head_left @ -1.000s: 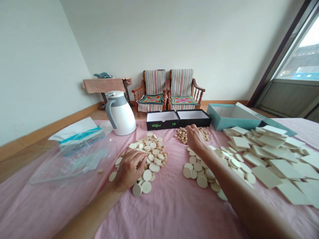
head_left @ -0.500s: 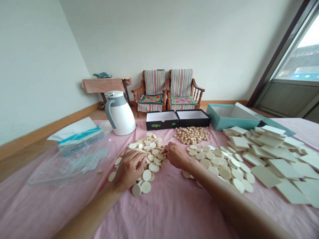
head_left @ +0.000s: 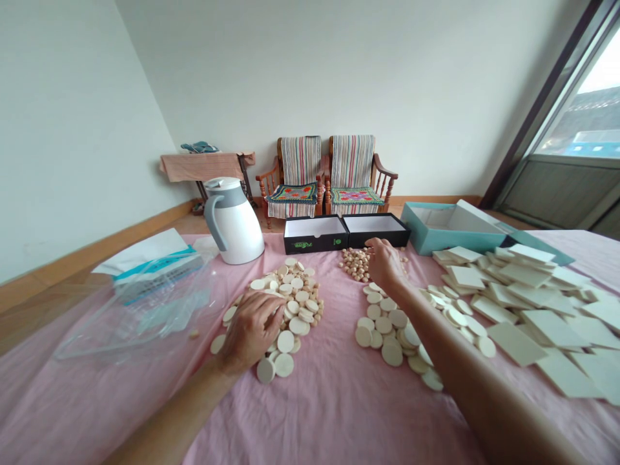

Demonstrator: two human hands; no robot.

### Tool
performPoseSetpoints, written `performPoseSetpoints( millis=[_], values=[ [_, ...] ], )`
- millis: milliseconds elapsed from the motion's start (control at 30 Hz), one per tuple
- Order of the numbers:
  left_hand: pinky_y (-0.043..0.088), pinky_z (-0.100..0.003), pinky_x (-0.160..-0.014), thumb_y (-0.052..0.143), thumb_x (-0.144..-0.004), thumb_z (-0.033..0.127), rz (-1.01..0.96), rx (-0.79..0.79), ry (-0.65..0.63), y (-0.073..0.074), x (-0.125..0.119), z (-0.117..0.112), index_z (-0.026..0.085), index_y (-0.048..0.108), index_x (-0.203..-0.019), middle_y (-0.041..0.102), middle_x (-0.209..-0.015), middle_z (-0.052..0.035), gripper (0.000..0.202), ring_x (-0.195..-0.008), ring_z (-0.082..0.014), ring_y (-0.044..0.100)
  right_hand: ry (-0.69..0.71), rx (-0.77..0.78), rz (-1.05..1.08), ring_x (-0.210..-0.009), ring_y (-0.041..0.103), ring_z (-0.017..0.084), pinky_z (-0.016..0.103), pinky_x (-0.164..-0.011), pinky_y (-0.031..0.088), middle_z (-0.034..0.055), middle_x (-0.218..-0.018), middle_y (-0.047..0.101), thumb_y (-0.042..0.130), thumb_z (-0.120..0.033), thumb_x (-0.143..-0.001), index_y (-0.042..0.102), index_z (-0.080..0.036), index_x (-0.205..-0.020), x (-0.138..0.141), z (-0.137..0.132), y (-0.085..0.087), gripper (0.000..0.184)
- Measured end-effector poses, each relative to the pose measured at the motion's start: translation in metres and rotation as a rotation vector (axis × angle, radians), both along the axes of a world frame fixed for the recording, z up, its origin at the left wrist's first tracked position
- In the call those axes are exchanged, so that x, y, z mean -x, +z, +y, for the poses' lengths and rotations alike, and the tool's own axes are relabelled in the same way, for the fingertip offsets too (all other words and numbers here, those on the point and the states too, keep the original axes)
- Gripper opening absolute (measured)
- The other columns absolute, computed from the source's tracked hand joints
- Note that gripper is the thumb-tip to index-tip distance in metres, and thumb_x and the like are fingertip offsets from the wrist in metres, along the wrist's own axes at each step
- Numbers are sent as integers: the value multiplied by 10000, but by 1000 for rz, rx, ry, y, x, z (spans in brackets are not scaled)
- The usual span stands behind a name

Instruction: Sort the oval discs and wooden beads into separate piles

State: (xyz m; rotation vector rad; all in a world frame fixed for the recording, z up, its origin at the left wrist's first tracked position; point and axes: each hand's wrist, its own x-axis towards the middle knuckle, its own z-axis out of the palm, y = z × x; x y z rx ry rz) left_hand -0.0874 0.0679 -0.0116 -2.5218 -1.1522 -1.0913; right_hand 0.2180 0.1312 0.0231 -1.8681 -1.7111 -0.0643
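Observation:
My left hand [head_left: 252, 328] rests, curled, on a mixed pile of round wooden discs [head_left: 285, 342] and small wooden beads [head_left: 317, 309]. Its fingers are bent together over the discs, and what lies under them is hidden. My right hand [head_left: 386, 263] hovers over a heap of wooden beads [head_left: 356, 263], close to the front of a black box [head_left: 375, 239]. Its fingertips are drawn together; anything between them is too small to tell. Below my right forearm lies another pile of pale discs [head_left: 391, 352], partly covered by the arm.
Square wooden tiles [head_left: 527, 297] are heaped at the right, by a light blue box [head_left: 436, 239]. Another black box [head_left: 314, 242] stands at the back. A white jug [head_left: 239, 226] and clear plastic packaging [head_left: 145, 329] with a tissue pack [head_left: 155, 265] are left, on the pink cloth [head_left: 334, 400].
My right hand has moved from the right edge of the mixed pile, back and rightward, to the bead heap. The left hand has stayed put.

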Motion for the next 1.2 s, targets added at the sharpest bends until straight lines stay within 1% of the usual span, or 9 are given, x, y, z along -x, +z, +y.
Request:
performPoseSetpoints(
  millis=[100, 233, 333, 500, 633, 767, 967, 1100, 1200],
  values=[
    [459, -362, -851, 527, -871, 181, -3, 2, 4, 0, 0, 0, 194, 641, -920, 676, -898, -46, 124, -890, -192, 607, 68, -10, 2, -874, 575, 199, 256, -732, 385, 96, -957, 625, 405, -33, -755, 625, -157, -982, 7, -4, 2, 339],
    [456, -362, -858, 532, -870, 184, 1, 2, 3, 0, 0, -1, 191, 642, -923, 677, -896, -47, 123, -893, -193, 608, 328, 122, -21, -788, 579, 161, 231, -695, 378, 54, -823, 653, 437, -38, -747, 641, -163, -852, 33, -16, -4, 261],
    [456, -358, -857, 536, -868, 178, -1, -8, -5, -2, 2, 0, 191, 642, -925, 680, -899, -43, 121, -889, -188, 611, 512, 216, -48, -769, 576, 136, 210, -691, 379, 59, -860, 665, 465, -8, -718, 648, -144, -885, 54, -25, -14, 282],
    [454, -360, -858, 533, -864, 162, 4, -17, -15, 0, 1, 0, 192, 639, -918, 684, -891, -37, 122, -882, -186, 612, 612, 323, -125, -827, 587, 149, 213, -706, 386, 96, -964, 644, 495, -41, -746, 636, -136, -970, 73, -33, -28, 281],
    [456, -357, -852, 528, -866, 162, 3, -19, -17, 1, 0, 0, 190, 637, -917, 683, -881, -35, 124, -879, -186, 613, 591, 306, -176, -877, 588, 165, 217, -693, 375, 105, -972, 629, 468, -45, -748, 627, -144, -955, 80, -38, -31, 279],
    [454, -360, -858, 527, -868, 166, 2, -13, -12, 0, 1, 0, 193, 640, -923, 682, -896, -40, 128, -885, -189, 611, 521, 299, -187, -764, 576, 156, 227, -622, 344, 84, -875, 631, 464, -82, -760, 612, -151, -878, 77, -38, -30, 202],
    [450, -363, -870, 526, -870, 168, 3, 3, -8, 0, 1, 1, 191, 635, -925, 679, -898, -38, 125, -896, -190, 604, 237, 164, -107, -784, 545, 177, 243, -651, 341, 90, -861, 612, 468, -48, -734, 607, -148, -866, 33, -12, -17, 216],
    [448, -365, -872, 525, -867, 164, 4, -1, -10, 0, 1, 1, 193, 635, -928, 680, -899, -36, 129, -895, -190, 604, 11, -25, -14, -848, 552, 204, 262, -703, 373, 130, -978, 589, 413, -29, -771, 597, -132, -1028, 13, 1, -10, 332],
    [448, -366, -865, 526, -868, 165, 5, -4, -8, 0, 1, 0, 193, 635, -933, 678, -901, -38, 130, -893, -190, 601, 97, -61, 23, -889, 564, 204, 267, -752, 401, 125, -1009, 601, 406, -17, -769, 599, -135, -1046, 21, -1, -13, 357]
  ],
)
